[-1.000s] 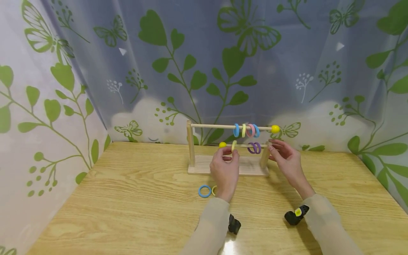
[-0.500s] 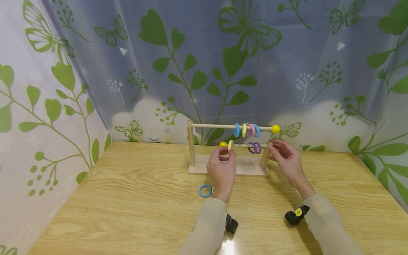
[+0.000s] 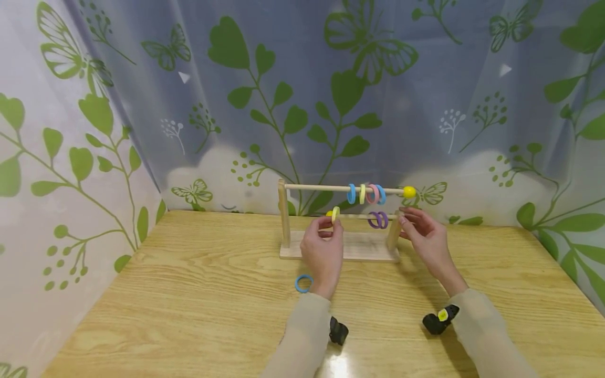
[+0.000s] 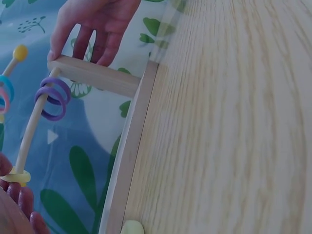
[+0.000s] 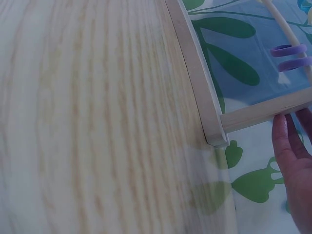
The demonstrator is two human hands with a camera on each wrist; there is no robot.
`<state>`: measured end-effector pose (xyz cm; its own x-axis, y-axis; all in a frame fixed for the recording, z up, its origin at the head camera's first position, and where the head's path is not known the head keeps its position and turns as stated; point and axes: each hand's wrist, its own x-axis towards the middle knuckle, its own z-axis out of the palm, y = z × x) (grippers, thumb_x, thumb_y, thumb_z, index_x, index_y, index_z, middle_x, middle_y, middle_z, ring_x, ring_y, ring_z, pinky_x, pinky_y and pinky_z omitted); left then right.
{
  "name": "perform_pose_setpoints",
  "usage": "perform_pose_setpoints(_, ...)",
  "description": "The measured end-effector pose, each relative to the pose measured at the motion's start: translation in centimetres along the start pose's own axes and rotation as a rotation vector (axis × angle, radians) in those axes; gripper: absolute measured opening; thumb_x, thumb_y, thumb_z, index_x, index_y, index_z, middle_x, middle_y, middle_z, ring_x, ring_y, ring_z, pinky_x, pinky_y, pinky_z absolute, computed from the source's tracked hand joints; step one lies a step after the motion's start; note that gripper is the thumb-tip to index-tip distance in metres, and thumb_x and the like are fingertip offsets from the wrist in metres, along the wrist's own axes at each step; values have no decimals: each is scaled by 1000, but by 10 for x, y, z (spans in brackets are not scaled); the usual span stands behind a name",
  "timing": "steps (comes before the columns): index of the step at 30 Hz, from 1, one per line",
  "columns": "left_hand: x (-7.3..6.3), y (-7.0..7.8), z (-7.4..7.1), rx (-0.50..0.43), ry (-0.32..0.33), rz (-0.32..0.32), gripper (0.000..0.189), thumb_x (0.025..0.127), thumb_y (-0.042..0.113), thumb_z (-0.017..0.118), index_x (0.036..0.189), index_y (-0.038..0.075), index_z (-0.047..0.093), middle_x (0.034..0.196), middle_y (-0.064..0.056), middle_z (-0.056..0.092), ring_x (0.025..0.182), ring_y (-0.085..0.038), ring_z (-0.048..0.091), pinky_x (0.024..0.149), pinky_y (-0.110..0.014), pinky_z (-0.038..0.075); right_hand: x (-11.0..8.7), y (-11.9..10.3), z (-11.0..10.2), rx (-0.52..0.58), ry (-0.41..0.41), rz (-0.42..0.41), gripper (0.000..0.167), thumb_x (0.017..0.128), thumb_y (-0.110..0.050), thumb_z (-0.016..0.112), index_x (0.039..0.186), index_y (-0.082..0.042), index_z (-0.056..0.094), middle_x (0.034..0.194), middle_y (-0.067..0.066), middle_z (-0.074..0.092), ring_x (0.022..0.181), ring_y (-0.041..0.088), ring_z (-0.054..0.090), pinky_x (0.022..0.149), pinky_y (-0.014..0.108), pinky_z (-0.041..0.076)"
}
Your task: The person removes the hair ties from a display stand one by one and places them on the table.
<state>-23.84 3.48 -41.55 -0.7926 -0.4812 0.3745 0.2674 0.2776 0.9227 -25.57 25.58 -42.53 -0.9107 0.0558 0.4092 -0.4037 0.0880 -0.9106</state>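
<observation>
1. Nearest to me, on the wooden table, one blue ring lies flat near the left wrist. It is on no rod, and no finger touches it.
2. The left hand pinches the pale yellow ring between thumb and fingers, at the left end of the lower rod. The rod appears to pass through this ring, just beside the yellow ball. I think it is held by its edge so that the rod has room inside.
3. The right hand holds the top of the right post with thumb and fingertips. In my judgement this is for steadiness: the lower rod is fixed there, and the base could otherwise shift.
4. Close to that post, two purple rings hang around the lower rod, apart from the yellow one, untouched.
5. Higher, the upper rod comes out from the left post. Four upper rings, blue, yellow, pink and blue, hang on it before the end ball, which probably works as stopper.
6. Behind everything hangs a leaf-patterned curtain.
</observation>
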Motion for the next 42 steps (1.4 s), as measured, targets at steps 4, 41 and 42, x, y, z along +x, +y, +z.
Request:
perform_pose_setpoints(4,2,-3,-1,-5,8,3,8,89,19,77,95,16,76,89,2,77,70,-15,70,63,-28,55,1,-1,0,5,2,1,38,101,-11,63,134,8,57,113,-17,72,102,-1,69,79,22,61)
perform_pose_setpoints(41,18,-16,-24,7,37,-40,12,88,20,78,98,13,78,86,-1,79,69,-17,70,66,-28,55,0,0,1,29,11,1,38,101,-9,63,133,11,56,112,-16,73,101,-1,69,77,18,60)
perform_pose_setpoints(42,18,-17,-25,5,39,-39,12,88,19,78,98,13,78,85,-1,79,69,-18,70,66,-28,55,0,0,1,31,11,1,38,101,-9,62,133,11,56,112,-16,73,101,-1,69,77,18,60)
